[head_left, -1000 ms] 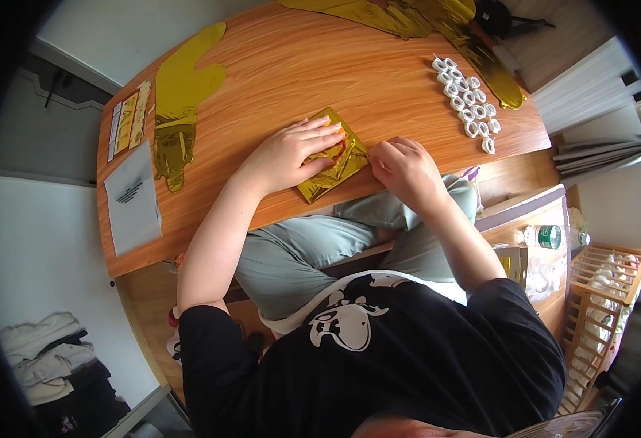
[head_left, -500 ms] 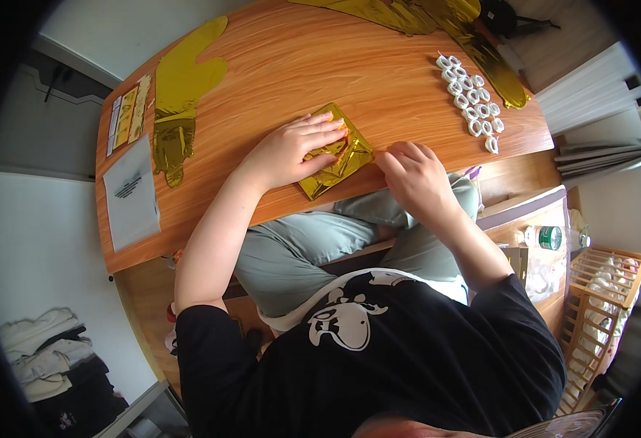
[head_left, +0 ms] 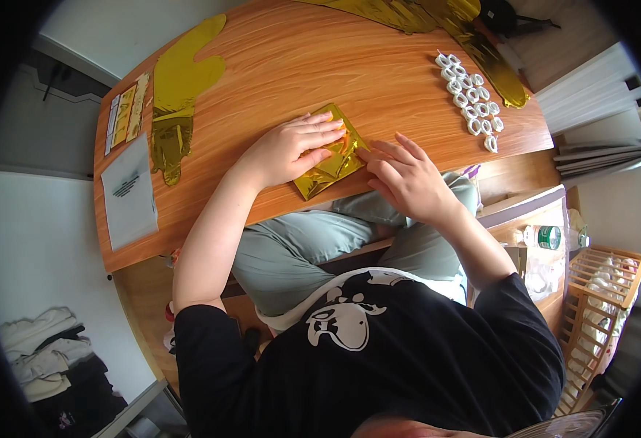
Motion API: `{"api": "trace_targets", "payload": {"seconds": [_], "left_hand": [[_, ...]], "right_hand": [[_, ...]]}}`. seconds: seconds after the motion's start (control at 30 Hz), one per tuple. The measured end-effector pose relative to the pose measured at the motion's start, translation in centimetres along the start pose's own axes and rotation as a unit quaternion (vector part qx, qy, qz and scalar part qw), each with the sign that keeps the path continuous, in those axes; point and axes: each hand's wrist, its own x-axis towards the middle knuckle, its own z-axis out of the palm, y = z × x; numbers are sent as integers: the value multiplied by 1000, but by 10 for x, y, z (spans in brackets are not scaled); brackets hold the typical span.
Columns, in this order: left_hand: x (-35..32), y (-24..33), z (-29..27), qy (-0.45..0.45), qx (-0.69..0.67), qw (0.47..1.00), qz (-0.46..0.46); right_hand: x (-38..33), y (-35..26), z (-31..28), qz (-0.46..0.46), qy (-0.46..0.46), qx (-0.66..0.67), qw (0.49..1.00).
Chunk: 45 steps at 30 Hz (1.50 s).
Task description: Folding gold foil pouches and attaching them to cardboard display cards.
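Note:
A folded gold foil piece (head_left: 320, 182), flat and roughly rectangular with creases, lies at the table's near edge. My left hand (head_left: 291, 152) rests flat on its upper left part, fingers stretched out over it. From the right, my right hand (head_left: 410, 179) touches the foil's right corner with a fingertip. Its other fingers are spread and partly bent, with nothing seen between them. Part of the foil is hidden under the left hand.
Flat gold foil balloons lie at the table's left (head_left: 182, 73) and along its far right edge (head_left: 492, 62). Several small white ribbon coils (head_left: 469, 93) sit in rows at right. A white sheet (head_left: 128, 197) and a printed card (head_left: 126, 113) lie at far left.
My right hand has loosened from a pinch at the foil's right corner. It moved slightly left and its fingers spread. My left hand stays on the foil.

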Motion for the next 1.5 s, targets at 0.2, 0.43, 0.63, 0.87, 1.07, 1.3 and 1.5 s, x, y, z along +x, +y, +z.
{"api": "trace_targets", "payload": {"seconds": [0.2,0.43,0.63,0.87,1.07,1.3,1.5], "left_hand": [[-2,0,-4,-26,-27,999,2],[2,3,-3,-43,-43,998,1],[2,3,-2,-38,-47,998,-3],[1,2,-3,-34,-24,999,9],[-5,1,-5,-42,-50,998,-4],[-8,39,-22,74,211,974,45],[-39,108,30,25,315,948,-45]], "right_hand": [[11,6,-10,18,-19,81,996],[33,40,-4,50,-22,233,971],[33,45,-6,-35,-30,225,973],[37,40,-9,-53,-21,153,987],[45,46,2,-229,11,118,966],[44,49,8,-194,-25,198,961],[47,50,12,-178,-17,231,956]]}}
